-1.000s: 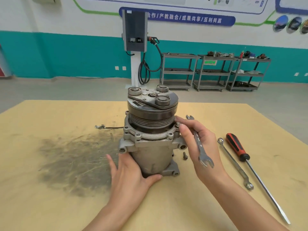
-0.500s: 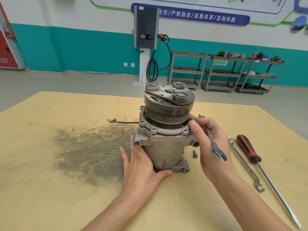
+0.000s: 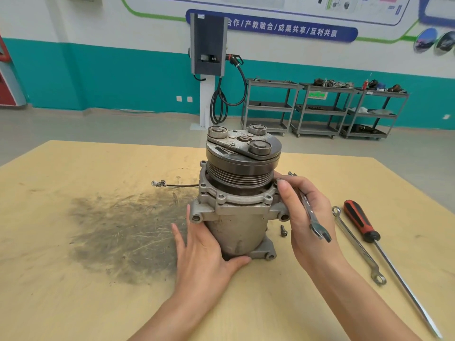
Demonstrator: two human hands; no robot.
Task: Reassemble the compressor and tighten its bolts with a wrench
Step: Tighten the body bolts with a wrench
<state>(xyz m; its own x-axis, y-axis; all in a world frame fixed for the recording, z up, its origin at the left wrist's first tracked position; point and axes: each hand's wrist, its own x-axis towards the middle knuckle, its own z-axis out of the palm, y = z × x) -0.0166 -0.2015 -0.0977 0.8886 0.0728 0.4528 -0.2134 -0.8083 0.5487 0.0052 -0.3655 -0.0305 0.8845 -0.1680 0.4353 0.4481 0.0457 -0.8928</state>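
Head view looks down on a pale yellow wooden table point(image 3: 73, 303) where the grey cast-metal compressor point(image 3: 237, 217) stands upright on its rear end, its dark grooved pulley and clutch plate uppermost, near the table's middle. The left hand point(image 3: 204, 257) lies flat against the lower body, fingers straight along the left side and thumb hooked round the front near the base; this looks like bracing, so the housing does not turn or tip while the flange is worked. The right hand point(image 3: 305, 217) keeps a silver open-ended wrench point(image 3: 311, 212) tucked across its palm under curled fingers, open jaw pointing toward the wrist, while thumb and fingertip reach to the right rim of the flange just below the pulley. They seem to be starting a bolt by hand there, though the bolt itself is hidden behind the fingers. Holding the wrench in reserve would spare a second reach once the thread has caught.

A small dark loose bolt point(image 3: 283, 230) lies on the table just beside the base, probably awaiting its turn. Farther right lie a slim silver ring spanner point(image 3: 357, 247) and a red-and-black-handled long screwdriver point(image 3: 369, 232), side by side and well apart from the work.
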